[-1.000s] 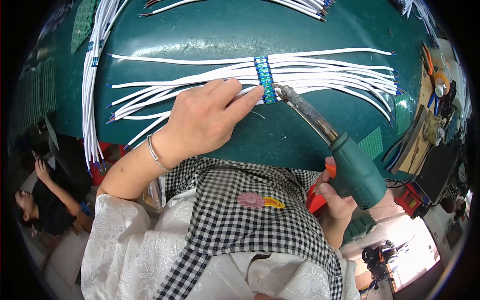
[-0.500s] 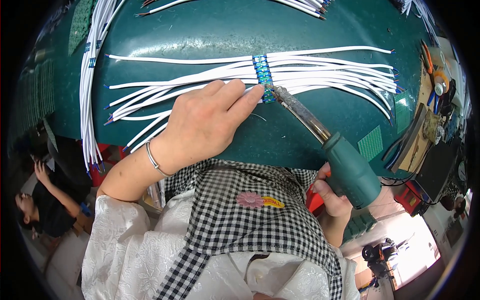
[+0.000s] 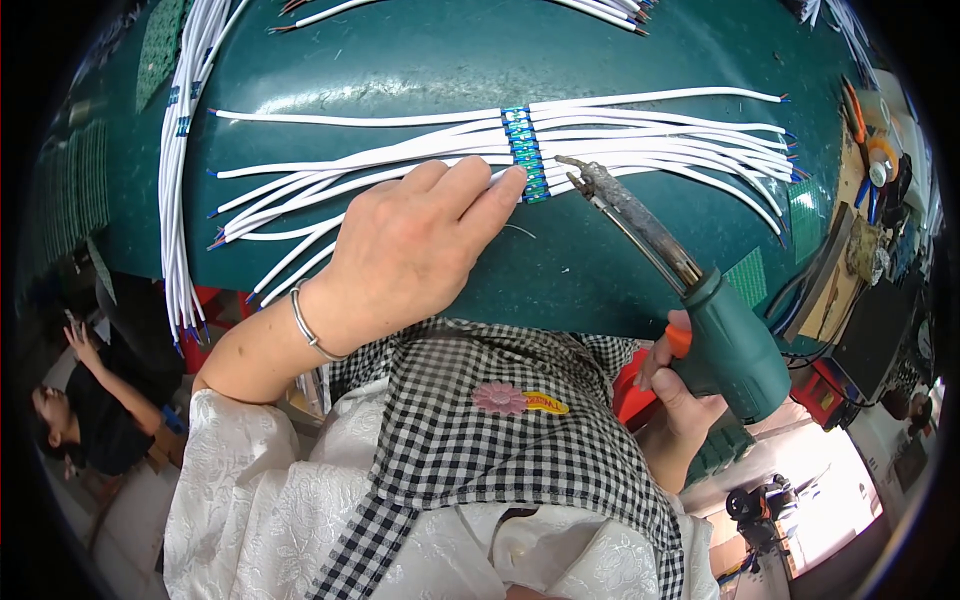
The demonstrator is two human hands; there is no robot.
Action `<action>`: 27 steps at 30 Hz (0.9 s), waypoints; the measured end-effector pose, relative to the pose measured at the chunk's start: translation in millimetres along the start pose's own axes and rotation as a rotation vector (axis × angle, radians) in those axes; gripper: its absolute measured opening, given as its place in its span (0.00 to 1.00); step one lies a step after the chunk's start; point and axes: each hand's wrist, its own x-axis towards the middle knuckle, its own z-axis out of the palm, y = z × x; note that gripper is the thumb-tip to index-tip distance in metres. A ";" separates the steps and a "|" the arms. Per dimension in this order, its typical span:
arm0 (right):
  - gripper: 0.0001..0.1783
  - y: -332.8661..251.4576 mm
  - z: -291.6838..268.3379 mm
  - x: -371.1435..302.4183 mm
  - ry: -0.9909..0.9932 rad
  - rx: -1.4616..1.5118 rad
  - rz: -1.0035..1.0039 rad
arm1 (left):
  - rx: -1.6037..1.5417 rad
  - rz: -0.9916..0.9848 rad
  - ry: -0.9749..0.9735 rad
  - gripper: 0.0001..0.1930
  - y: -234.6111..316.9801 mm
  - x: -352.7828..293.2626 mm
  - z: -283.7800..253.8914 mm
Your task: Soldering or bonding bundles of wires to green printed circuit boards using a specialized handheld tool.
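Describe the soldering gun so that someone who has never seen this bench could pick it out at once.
Find the green tabletop, then the right hand near its front edge. That hand grips the soldering gun, its metal tip angled toward small circuit boards. Its thick green body and orange trigger distinguish it from the slim white cables.

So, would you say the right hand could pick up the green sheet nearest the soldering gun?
Probably not: the right hand grips the soldering gun, which partly hides the green sheet.
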 end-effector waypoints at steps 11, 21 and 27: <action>0.35 3.8 -7.2 2.8 -0.130 -0.161 -0.117 | 0.038 0.010 0.016 0.26 -0.5 -0.7 -1.4; 0.16 -4.3 2.7 2.4 -0.124 -0.157 0.008 | 0.068 0.005 0.016 0.25 -2.1 -4.3 0.7; 0.17 -0.5 -4.5 2.6 -0.215 -0.294 -0.042 | 0.058 0.019 0.041 0.24 -4.9 -5.4 1.2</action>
